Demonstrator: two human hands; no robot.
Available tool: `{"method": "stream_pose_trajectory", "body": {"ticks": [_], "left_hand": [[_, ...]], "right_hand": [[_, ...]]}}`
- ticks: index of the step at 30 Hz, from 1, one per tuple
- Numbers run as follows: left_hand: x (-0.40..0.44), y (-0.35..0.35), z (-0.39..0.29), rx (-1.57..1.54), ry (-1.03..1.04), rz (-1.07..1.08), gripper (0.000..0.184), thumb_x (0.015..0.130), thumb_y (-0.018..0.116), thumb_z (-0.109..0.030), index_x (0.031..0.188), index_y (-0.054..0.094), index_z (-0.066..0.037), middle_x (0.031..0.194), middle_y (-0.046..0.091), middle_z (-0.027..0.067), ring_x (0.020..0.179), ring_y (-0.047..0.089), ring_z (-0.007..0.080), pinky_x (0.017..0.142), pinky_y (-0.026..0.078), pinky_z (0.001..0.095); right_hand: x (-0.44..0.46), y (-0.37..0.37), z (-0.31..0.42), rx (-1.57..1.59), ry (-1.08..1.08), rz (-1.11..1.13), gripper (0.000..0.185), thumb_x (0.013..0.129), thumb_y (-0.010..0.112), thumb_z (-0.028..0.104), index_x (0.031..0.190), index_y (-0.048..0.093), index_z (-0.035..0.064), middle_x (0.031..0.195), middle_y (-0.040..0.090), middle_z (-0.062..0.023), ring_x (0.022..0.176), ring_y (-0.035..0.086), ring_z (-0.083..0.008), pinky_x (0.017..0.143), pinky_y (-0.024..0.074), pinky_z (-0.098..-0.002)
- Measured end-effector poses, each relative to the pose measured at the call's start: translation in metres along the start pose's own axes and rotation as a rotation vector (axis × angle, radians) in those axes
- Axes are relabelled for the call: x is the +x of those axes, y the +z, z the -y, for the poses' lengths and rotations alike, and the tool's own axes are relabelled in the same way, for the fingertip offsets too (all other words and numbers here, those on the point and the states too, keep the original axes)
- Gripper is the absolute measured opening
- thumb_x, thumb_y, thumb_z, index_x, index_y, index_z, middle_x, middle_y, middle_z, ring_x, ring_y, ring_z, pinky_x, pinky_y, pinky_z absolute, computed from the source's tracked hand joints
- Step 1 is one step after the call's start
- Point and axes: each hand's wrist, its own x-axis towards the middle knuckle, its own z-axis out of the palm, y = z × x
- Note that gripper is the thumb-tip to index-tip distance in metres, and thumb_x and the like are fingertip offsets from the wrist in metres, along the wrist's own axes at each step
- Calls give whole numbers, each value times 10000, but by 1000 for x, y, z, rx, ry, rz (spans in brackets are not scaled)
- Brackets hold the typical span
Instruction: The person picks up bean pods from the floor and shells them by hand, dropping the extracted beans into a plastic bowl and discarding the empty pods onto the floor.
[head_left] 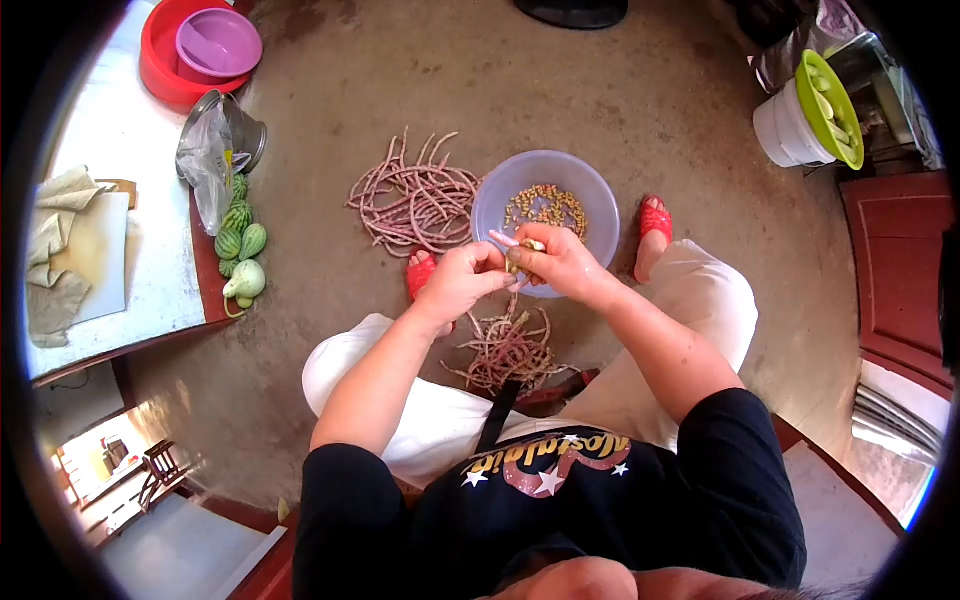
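Both hands meet over the near rim of a pale purple basin point(487, 205). My left hand point(462, 282) is closed, thumb and fingers pinching a bean pod point(503, 239). Opposite it, my right hand point(562, 264) is also closed on the pod, which looks split, with its pale inside showing. Fingers hide part of it. Loose shelled beans point(547, 207) lie on the bottom of the basin. To its left, a heap of long purplish bean pods point(412, 195) rests on the floor. Below the hands, between the legs, is a pile of limp, twisted pods point(508, 352), probably empty husks.
At left, a white counter point(150, 265) bears a cutting board point(103, 255), a cloth point(62, 225) and a red basin point(165, 75). Several striped green fruits point(238, 217) line its edge. A green basin point(845, 105) tops a white bucket point(787, 130) at upper right. Feet in red slippers point(655, 218) flank the basin.
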Motion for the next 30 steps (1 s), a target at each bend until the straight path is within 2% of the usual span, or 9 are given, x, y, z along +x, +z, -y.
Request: {"method": "stream_pose_trajectory", "body": {"ticks": [3,5,11,19,22,26,30], "left_hand": [[6,9,7,-53,-8,42,74,794,586,-75,849,593,-25,752,602,8,636,509,51,569,408,195],[2,11,-3,-23,-26,-3,80,797,582,-68,853,582,-10,742,598,13,598,506,52,513,403,184],[9,17,3,-100,3,-112,130,807,573,-66,905,524,4,727,594,44,561,525,60,448,401,171],[25,19,1,-8,-97,-48,148,843,542,-93,959,511,-6,759,604,78,554,564,100,468,446,193],[31,19,5,-62,-157,-30,145,866,501,-90,982,502,-2,795,613,84,661,619,135,505,477,215],[34,25,5,-65,-111,-66,141,867,503,-92,977,497,-4,790,614,76,665,612,129,528,480,222],[33,29,7,-20,-83,-82,114,867,504,-97,947,493,-16,767,613,62,642,601,115,537,473,221]], "right_hand": [[-3,-6,-3,-172,-55,-35,155,856,566,213,860,564,58,641,524,18,560,487,-38,487,385,-187],[-2,-10,-2,-70,36,-57,170,857,565,228,845,562,58,634,517,19,557,479,-37,484,376,-184],[0,-10,-9,50,111,-83,184,845,567,215,837,537,33,641,540,-17,532,511,-84,456,394,-216],[-4,-25,-23,260,160,-167,166,843,558,209,822,529,47,668,566,-33,530,531,-97,436,395,-216],[-4,-31,-27,298,163,-356,164,835,553,208,833,519,47,667,568,-40,506,529,-99,407,388,-219],[-6,-34,-28,247,181,-352,170,834,560,214,829,524,49,662,563,-38,507,525,-100,410,385,-221],[-8,-31,-29,234,198,-230,173,826,580,219,824,531,53,655,560,-37,509,518,-99,418,380,-223]]}}
